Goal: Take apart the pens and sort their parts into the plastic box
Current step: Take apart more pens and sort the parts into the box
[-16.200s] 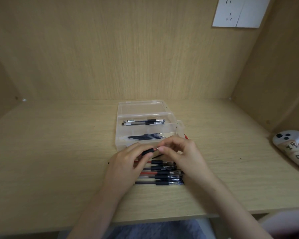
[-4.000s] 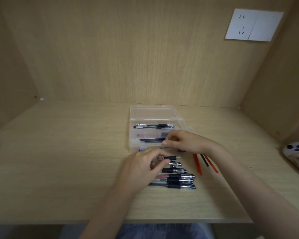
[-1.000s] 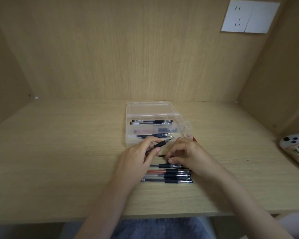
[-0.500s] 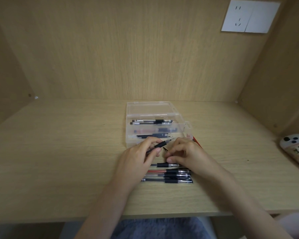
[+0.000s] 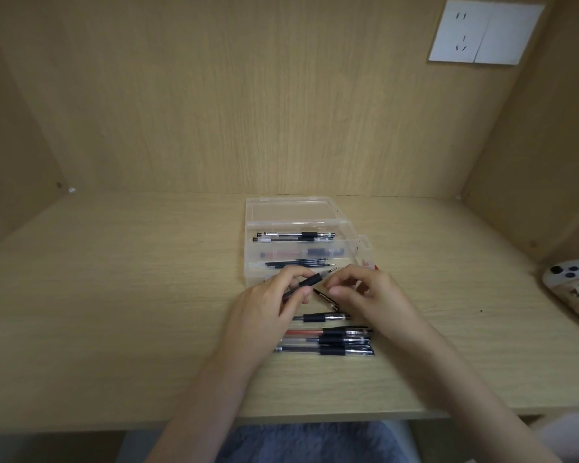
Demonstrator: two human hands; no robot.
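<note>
My left hand [image 5: 264, 309] grips a black-grip pen [image 5: 310, 281] by its barrel, tip pointing up and right, just in front of the clear plastic box [image 5: 348, 243]. My right hand [image 5: 368, 295] is curled at the pen's tip; I cannot tell whether it pinches the tip. A black cap [image 5: 325, 298] lies on the desk between my hands. The box holds pen barrels [image 5: 295, 236] at the back and black refills [image 5: 301, 263] nearer to me. One pen [image 5: 321, 317] and a row of several pens [image 5: 328, 342] lie in front of my hands.
The box's open lid [image 5: 288, 208] lies flat behind it. A red refill end [image 5: 376, 266] shows past my right hand. A white controller [image 5: 575, 289] rests at the desk's right edge. Wooden walls close in at the back and both sides, with a wall socket [image 5: 485, 31] top right.
My right hand has lifted from the desk and moved up to the tip of the pen in my left hand. The cap now lies between my hands.
</note>
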